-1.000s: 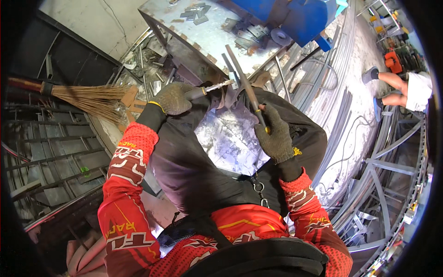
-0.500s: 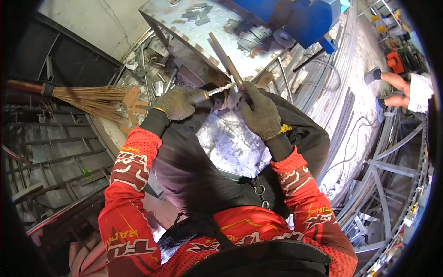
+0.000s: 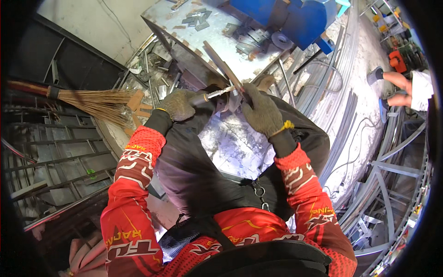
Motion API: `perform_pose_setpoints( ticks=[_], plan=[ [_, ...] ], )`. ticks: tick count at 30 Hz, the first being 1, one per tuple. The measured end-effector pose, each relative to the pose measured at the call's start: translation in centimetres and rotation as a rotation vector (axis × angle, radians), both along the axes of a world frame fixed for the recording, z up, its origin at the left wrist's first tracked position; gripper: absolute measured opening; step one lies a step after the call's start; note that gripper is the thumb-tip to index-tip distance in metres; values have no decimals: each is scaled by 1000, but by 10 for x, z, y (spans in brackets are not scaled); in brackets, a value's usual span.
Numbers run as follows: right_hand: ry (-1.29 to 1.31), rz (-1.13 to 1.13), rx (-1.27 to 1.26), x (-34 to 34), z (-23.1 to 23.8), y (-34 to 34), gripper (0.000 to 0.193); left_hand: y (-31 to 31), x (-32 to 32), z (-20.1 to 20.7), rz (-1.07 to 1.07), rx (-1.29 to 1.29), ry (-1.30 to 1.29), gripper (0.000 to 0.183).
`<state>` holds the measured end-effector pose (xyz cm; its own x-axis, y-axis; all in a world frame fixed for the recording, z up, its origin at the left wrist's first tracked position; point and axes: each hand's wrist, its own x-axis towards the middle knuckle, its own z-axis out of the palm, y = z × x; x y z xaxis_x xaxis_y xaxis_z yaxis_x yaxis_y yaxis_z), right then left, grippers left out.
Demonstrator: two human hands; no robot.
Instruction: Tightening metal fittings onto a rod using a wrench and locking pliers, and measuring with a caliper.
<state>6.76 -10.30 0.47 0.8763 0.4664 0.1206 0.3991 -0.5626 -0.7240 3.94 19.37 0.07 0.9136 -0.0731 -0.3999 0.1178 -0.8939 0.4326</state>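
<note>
While dark trousers (image 3: 187, 161) spread across the near part of the scene, the left hand (image 3: 177, 105) is closed round the handle of a tool (image 3: 218, 93), whose pale shaft points right. The right hand (image 3: 263, 111) grips the near end of a brown bar (image 3: 224, 66) slanting far and left; whether shaft and bar touch cannot be told. Left of the hands lies a broom (image 3: 90, 100). Farther off, the tabletop (image 3: 164, 17) bears grey plates (image 3: 197, 18).

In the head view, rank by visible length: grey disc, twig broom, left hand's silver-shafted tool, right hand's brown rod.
1. Twig broom
2. Brown rod
3. Silver-shafted tool, partly hidden
4. Grey disc
</note>
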Motion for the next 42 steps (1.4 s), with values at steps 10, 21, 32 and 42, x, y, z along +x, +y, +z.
perform_pose_setpoints(
  ticks=[10,21,32,42],
  plan=[
    [31,79,-43,-28,6,-52,46,-3,1,4,19,0,-32,43],
    [55,24,-80,-42,4,-34,43,3,-4,3,91,-42,-6,45],
    [-66,-105,-68,0,-20,3,50,-14,8,3,70,-23,-34,43],
    [57,-110,-40,-86,-5,-41,49,2,-1,-5,62,-1,-37,45]
  ],
)
